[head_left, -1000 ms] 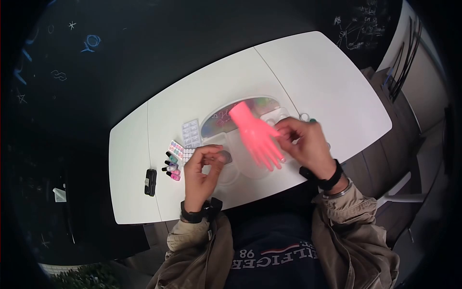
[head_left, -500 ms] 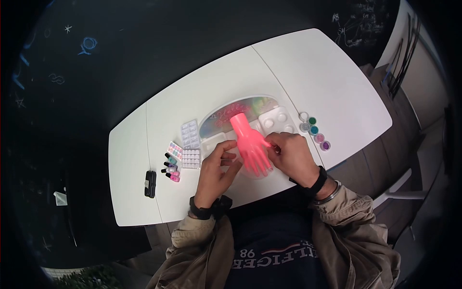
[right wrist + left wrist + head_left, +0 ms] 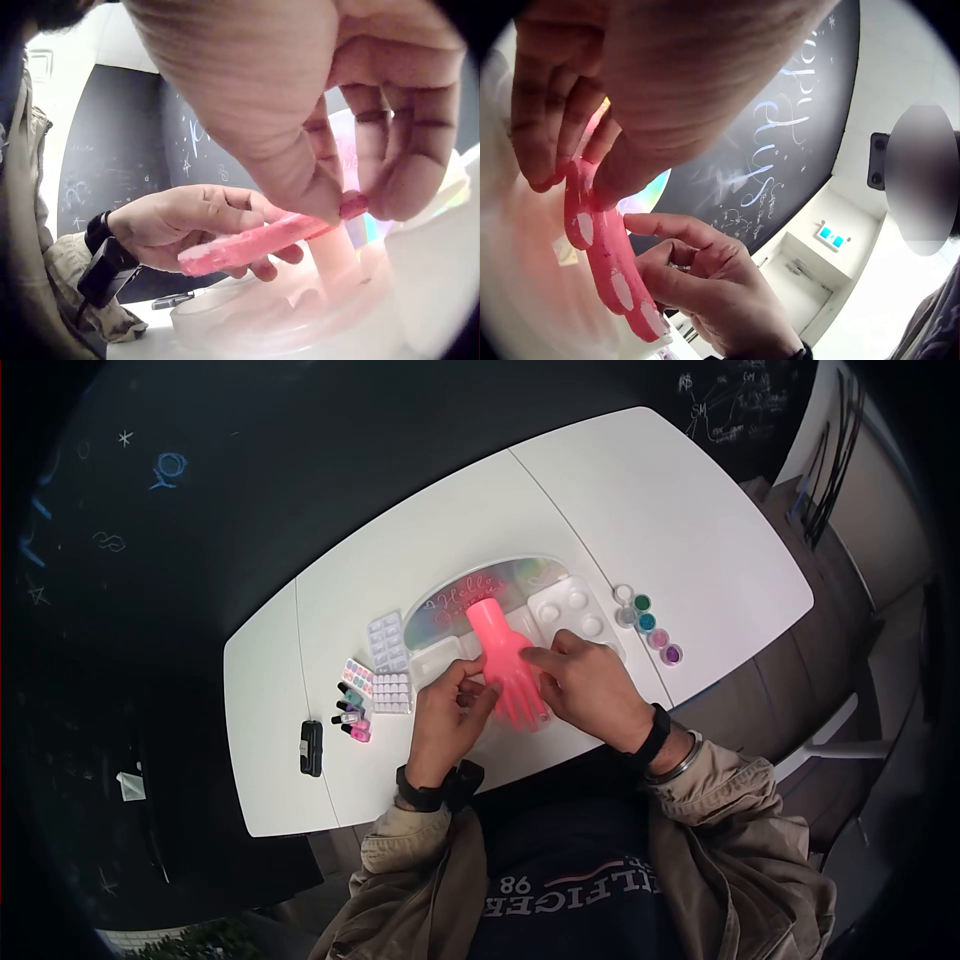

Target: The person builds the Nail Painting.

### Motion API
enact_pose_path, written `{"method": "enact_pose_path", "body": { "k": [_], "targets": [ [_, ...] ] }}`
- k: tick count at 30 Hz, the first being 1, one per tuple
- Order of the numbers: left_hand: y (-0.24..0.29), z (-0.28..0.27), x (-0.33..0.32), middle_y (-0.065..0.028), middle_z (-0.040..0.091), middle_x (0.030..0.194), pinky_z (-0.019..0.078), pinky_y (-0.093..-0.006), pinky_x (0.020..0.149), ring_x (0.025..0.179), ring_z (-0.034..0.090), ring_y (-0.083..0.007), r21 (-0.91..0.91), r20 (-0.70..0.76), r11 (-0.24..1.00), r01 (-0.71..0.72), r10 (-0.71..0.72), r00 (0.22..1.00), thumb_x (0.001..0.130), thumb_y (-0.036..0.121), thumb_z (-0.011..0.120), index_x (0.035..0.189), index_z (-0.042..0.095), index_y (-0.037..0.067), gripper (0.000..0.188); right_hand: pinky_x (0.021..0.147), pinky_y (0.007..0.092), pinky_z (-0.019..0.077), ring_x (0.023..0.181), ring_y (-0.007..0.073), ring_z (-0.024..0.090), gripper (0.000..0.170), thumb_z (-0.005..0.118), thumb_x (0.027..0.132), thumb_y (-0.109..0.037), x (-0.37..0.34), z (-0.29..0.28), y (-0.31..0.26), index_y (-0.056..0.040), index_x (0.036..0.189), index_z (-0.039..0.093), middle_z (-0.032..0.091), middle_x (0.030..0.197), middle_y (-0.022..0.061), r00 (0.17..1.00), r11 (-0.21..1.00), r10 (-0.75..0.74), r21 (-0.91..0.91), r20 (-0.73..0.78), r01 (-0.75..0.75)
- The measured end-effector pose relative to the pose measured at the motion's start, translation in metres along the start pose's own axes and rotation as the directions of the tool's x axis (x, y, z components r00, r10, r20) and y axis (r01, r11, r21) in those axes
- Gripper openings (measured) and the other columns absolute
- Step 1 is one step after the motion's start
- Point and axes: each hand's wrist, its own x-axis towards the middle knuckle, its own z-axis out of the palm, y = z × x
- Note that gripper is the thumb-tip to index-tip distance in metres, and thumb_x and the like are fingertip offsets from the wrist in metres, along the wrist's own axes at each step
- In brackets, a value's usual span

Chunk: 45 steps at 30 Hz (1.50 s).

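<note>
A pink rubber practice hand (image 3: 506, 660) lies palm down over the half-round tray (image 3: 428, 622), its wrist end pointing away and its fingers toward the person. My left hand (image 3: 447, 712) holds the practice hand's left edge between thumb and fingers. On the opposite edge, my right hand (image 3: 592, 688) pinches the practice hand near its thumb. Pale nails (image 3: 622, 289) show on the pink fingers in the left wrist view. In the right wrist view the practice hand (image 3: 247, 244) appears edge-on, above a translucent rounded base (image 3: 225, 319).
A white palette with round wells (image 3: 577, 603) sits to the tray's right, with several small coloured jars (image 3: 647, 622) beyond. Leftward are compartment boxes (image 3: 391, 694), a nail sticker sheet (image 3: 358, 675), nail polish bottles (image 3: 356, 730) and a black case (image 3: 311, 748).
The practice hand has swung more upright and shifted left over the tray. My left hand has come in and taken hold of its left edge; my right hand has moved left with it.
</note>
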Motion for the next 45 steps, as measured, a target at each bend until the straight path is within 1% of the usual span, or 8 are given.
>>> {"method": "enact_pose_path", "body": {
  "k": [2,11,16,22,28,35,40,45],
  "targets": [
    [0.000,0.001,0.000,-0.0043,0.080,0.095,0.0580,-0.0273,0.073,0.080,0.071,-0.0078,0.024,-0.021,1.000,0.006,-0.005,1.000,0.101,0.012,0.085,0.136,0.074,0.001,0.038,0.066,0.0476,0.0611,0.074,0.0373,0.073,0.041,0.076,0.086,-0.006,0.000,0.000,0.000,-0.0118,0.126,0.078,0.067,0.091,0.0138,1.000,1.000,0.007,-0.024,0.017,-0.006],
    [-0.001,0.001,0.003,-0.0135,0.070,0.147,0.0560,-0.0306,0.067,0.067,0.065,-0.0128,0.264,-0.095,0.941,-0.213,0.245,0.965,0.095,0.013,0.089,0.121,0.080,-0.002,0.032,0.067,0.0458,0.0619,0.083,0.0341,0.074,0.039,0.076,0.088,-0.008,-0.001,0.000,-0.002,-0.0111,0.127,0.076,0.067,0.093,0.0122,0.998,0.987,-0.056,-0.147,0.034,0.060],
    [0.004,0.000,0.003,-0.0121,0.072,0.144,0.0579,-0.0334,0.071,0.068,0.066,-0.0151,0.363,-0.074,0.909,-0.206,0.249,0.966,0.093,0.015,0.090,0.121,0.080,-0.002,0.034,0.067,0.0451,0.0608,0.085,0.0317,0.072,0.027,0.073,0.087,-0.008,0.000,0.003,0.008,-0.0079,0.114,0.075,0.066,0.091,0.0120,0.991,0.989,-0.127,-0.078,-0.036,0.124],
    [0.003,-0.004,0.004,-0.0123,0.073,0.143,0.0571,-0.0332,0.070,0.069,0.064,-0.0145,0.335,-0.068,0.925,-0.180,0.215,0.974,0.094,0.018,0.089,0.122,0.080,-0.001,0.034,0.084,0.0429,0.0597,0.096,0.0330,0.068,0.041,0.079,0.089,-0.008,-0.001,0.002,0.015,-0.0077,0.130,0.074,0.067,0.100,0.0109,0.986,0.987,-0.143,-0.066,0.086,0.149],
    [0.002,-0.005,-0.005,-0.0101,0.074,0.135,0.0575,-0.0334,0.068,0.072,0.068,-0.0187,0.376,-0.074,0.910,-0.172,0.215,0.974,0.098,0.021,0.087,0.128,0.080,0.004,0.035,0.087,0.0450,0.0590,0.098,0.0341,0.068,0.043,0.081,0.090,-0.010,-0.002,-0.002,0.021,-0.0064,0.132,0.073,0.069,0.101,0.0110,0.972,0.970,-0.206,-0.109,0.114,0.219],
    [-0.012,-0.026,-0.026,-0.0095,0.076,0.118,0.0451,-0.0249,0.059,0.065,0.056,-0.0083,0.224,-0.284,0.955,-0.194,0.255,0.924,0.098,0.009,0.085,0.127,0.081,0.005,0.029,0.091,0.0480,0.0591,0.104,0.0378,0.072,0.046,0.083,0.088,-0.011,-0.011,-0.057,0.030,-0.0048,0.132,0.072,0.073,0.104,0.0162,0.999,0.998,-0.038,-0.059,-0.006,0.038],
    [-0.042,-0.035,-0.034,0.0016,0.072,0.097,0.0339,-0.0214,0.058,0.064,0.040,-0.0023,0.072,-0.517,0.969,-0.235,0.237,0.823,0.103,0.007,0.081,0.112,0.080,0.002,0.011,0.089,0.0479,0.0593,0.102,0.0378,0.071,0.047,0.084,0.087,-0.009,-0.036,-0.079,0.051,-0.0048,0.132,0.071,0.074,0.106,0.0158,0.978,0.972,0.150,-0.158,-0.144,-0.172],
    [-0.053,-0.033,-0.037,-0.0001,0.074,0.103,0.0356,-0.0199,0.062,0.069,0.042,-0.0009,-0.021,-0.540,0.962,-0.272,0.218,0.813,0.105,0.006,0.079,0.124,0.074,0.000,0.021,0.086,0.0480,0.0597,0.099,0.0369,0.070,0.046,0.084,0.084,-0.011,-0.065,-0.084,0.079,-0.0048,0.127,0.070,0.074,0.105,0.0148,0.943,0.902,0.275,-0.291,-0.186,-0.320]
  ]
}}
